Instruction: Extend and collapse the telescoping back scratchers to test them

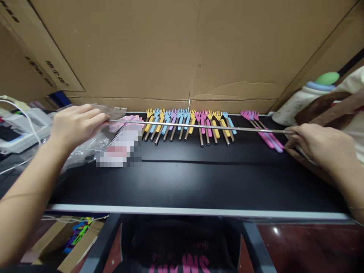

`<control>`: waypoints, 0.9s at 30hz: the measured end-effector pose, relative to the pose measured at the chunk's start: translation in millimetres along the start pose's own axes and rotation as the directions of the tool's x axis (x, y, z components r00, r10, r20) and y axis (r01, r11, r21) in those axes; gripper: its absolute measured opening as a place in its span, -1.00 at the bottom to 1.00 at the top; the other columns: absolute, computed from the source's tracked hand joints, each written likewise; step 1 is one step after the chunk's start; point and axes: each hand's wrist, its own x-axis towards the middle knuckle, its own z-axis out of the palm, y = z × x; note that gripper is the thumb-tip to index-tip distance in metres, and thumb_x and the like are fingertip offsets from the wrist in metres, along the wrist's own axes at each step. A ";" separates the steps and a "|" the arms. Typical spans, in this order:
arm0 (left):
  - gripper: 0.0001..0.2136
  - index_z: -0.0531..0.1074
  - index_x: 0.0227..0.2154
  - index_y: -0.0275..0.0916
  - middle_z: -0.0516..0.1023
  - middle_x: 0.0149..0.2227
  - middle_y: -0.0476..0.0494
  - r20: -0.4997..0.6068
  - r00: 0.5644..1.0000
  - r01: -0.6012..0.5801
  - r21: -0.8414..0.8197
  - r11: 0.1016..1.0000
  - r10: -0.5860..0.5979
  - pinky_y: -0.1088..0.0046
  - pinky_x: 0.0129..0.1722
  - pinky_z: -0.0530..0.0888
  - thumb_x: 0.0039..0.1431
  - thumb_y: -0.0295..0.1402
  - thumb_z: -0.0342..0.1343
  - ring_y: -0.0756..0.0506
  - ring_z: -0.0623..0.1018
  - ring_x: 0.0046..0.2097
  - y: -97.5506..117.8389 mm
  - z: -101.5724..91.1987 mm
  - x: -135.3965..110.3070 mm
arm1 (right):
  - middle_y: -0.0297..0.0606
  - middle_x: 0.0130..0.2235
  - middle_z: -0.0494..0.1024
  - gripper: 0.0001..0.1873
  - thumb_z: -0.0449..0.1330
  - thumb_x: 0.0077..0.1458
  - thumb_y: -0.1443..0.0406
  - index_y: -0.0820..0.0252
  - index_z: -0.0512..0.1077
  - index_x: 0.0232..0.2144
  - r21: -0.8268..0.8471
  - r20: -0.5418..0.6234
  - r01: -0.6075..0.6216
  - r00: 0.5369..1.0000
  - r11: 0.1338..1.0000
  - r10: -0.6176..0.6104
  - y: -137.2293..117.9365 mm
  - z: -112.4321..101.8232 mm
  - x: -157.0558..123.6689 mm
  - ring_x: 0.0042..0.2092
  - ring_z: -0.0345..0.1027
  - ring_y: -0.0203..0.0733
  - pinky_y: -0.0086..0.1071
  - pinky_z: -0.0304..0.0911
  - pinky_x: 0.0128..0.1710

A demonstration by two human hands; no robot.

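A thin telescopic metal rod (182, 125) is stretched out level above the black table, between my two hands. My left hand (78, 123) is closed round its left end, and my right hand (324, 144) grips the right end. Both ends of the rod are hidden inside my fingers. Behind and below it lies a row of small hand-shaped back scratchers (203, 125) with yellow, blue, purple and pink parts and short metal shafts. Several pink back scratchers (265, 134) lie apart from the row, nearer my right hand.
A phone (118, 148) with a blurred screen and a clear plastic bag (85, 149) lie at left, beside a white power strip (27, 131). At right stand a bottle (295, 102) and a cloth bag (349, 102). Cardboard (170, 49) walls the back. An open box (79, 246) sits below.
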 end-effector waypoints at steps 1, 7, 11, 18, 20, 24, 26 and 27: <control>-0.68 0.36 -0.52 -0.16 0.42 -0.54 0.01 -0.003 1.000 0.008 -0.008 1.000 -0.008 0.50 -0.50 0.07 0.26 -0.14 -0.10 -0.03 0.29 -0.41 -0.8 -2.3 1.4 | -0.02 -0.22 0.52 -0.64 -0.05 0.21 0.23 0.28 0.46 -0.16 0.017 0.024 -0.013 1.000 1.000 0.012 -0.1 -0.1 0.6 -0.35 0.28 -0.16 -0.34 0.03 -0.39; -0.65 0.38 -0.50 -0.16 0.43 -0.54 0.02 -0.044 0.999 -0.024 0.061 0.998 0.026 0.50 -0.49 0.12 0.30 -0.15 -0.16 -0.04 0.32 -0.37 -2.8 -7.9 12.4 | -0.02 -0.15 0.51 -0.67 -0.01 0.20 0.23 0.26 0.40 -0.09 0.149 0.143 -0.050 0.989 0.988 0.028 -6.4 -3.3 4.7 -0.24 0.32 -0.15 -0.35 0.07 -0.28; -0.66 0.40 -0.42 -0.15 0.46 -0.48 0.03 0.009 0.997 -0.071 0.124 0.990 0.070 0.51 -0.49 0.16 0.33 -0.16 -0.19 -0.03 0.34 -0.33 0.9 1.9 19.7 | -0.06 -0.16 0.52 -0.63 -0.09 0.25 0.19 0.26 0.38 -0.08 0.178 0.152 -0.003 0.988 0.984 -0.025 -19.5 -12.1 6.0 -0.22 0.34 -0.16 -0.37 0.08 -0.27; -0.68 0.42 -0.36 -0.14 0.48 -0.46 0.03 0.060 0.993 -0.109 0.079 0.991 0.104 0.50 -0.55 0.12 0.36 -0.20 -0.21 -0.03 0.36 -0.32 6.1 14.8 17.2 | -0.04 -0.16 0.53 -0.62 -0.13 0.25 0.22 0.29 0.38 -0.09 0.093 0.120 0.096 0.987 0.991 -0.107 -17.6 -8.8 3.6 -0.26 0.35 -0.15 -0.35 0.06 -0.32; -0.68 0.43 -0.33 -0.14 0.51 -0.42 0.03 0.040 0.994 -0.101 0.033 0.994 0.099 0.50 -0.53 0.14 0.36 -0.20 -0.21 -0.03 0.38 -0.30 15.3 14.1 17.5 | -0.05 -0.14 0.53 -0.64 -0.11 0.24 0.23 0.27 0.39 -0.09 0.105 0.086 0.115 0.989 0.988 -0.124 -21.3 -11.2 5.5 -0.26 0.36 -0.15 -0.36 0.05 -0.34; -0.71 0.47 -0.28 -0.14 0.56 -0.37 -0.03 -0.013 0.997 -0.079 -0.117 0.990 0.078 0.45 -0.51 0.16 0.34 -0.23 -0.16 -0.06 0.44 -0.29 66.8 1.0 35.7 | -0.10 -0.16 0.56 -0.63 -0.11 0.25 0.20 0.21 0.42 -0.12 0.179 -0.060 0.188 0.982 0.966 -0.180 -60.6 -32.3 16.4 -0.28 0.37 -0.19 -0.38 0.01 -0.41; -0.72 0.48 -0.31 -0.15 0.55 -0.41 -0.05 -0.071 0.993 -0.108 -0.193 0.975 0.096 0.43 -0.52 0.14 0.33 -0.26 -0.13 -0.06 0.45 -0.32 103.5 -11.1 49.5 | -0.18 -0.28 0.57 -0.64 -0.12 0.24 0.19 0.18 0.44 -0.24 0.200 -0.173 0.260 0.958 0.945 -0.227 -89.9 -48.0 23.2 -0.36 0.35 -0.22 -0.39 -0.05 -0.46; -0.73 0.48 -0.33 -0.15 0.54 -0.42 -0.05 -0.076 0.990 -0.137 -0.221 0.966 0.123 0.43 -0.52 0.14 0.32 -0.26 -0.12 -0.06 0.46 -0.33 121.0 -17.5 55.7 | -0.22 -0.32 0.56 -0.65 -0.13 0.25 0.20 0.17 0.44 -0.27 0.208 -0.208 0.302 0.943 0.930 -0.259 -103.6 -56.0 26.2 -0.37 0.34 -0.24 -0.40 -0.07 -0.47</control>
